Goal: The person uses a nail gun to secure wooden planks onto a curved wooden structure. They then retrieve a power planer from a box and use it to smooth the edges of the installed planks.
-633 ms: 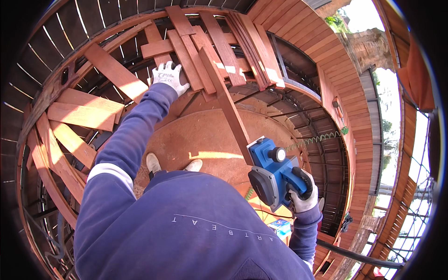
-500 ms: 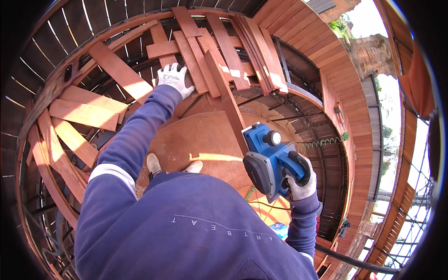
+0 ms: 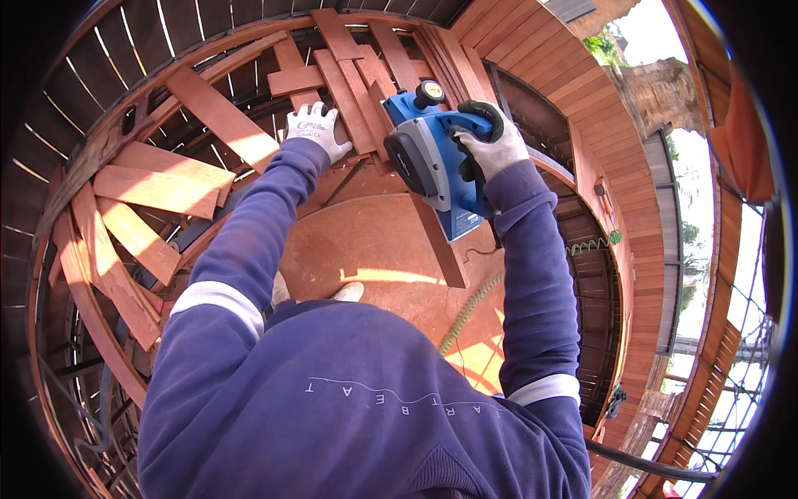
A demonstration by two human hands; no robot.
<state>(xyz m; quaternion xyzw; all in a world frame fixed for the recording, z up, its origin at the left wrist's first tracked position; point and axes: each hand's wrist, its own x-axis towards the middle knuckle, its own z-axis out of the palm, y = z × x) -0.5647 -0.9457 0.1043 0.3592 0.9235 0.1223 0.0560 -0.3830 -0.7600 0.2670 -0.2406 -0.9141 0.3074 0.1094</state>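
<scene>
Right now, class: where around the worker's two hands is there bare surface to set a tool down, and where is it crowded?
Free: the flat reddish panel below the long plank, bordered by the worker's shoes and the green coiled cord. Crowded: the stacked planks around the left hand, and where the right hand holds the blue power planer.

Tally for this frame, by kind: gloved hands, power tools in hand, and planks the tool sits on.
Gloved hands: 2, the left hand flat on the boards and the right hand gripping the tool's handle.
Power tools: 1, a blue electric planer.
Planks under the planer: 1, a long narrow plank.
Total: 4
</scene>
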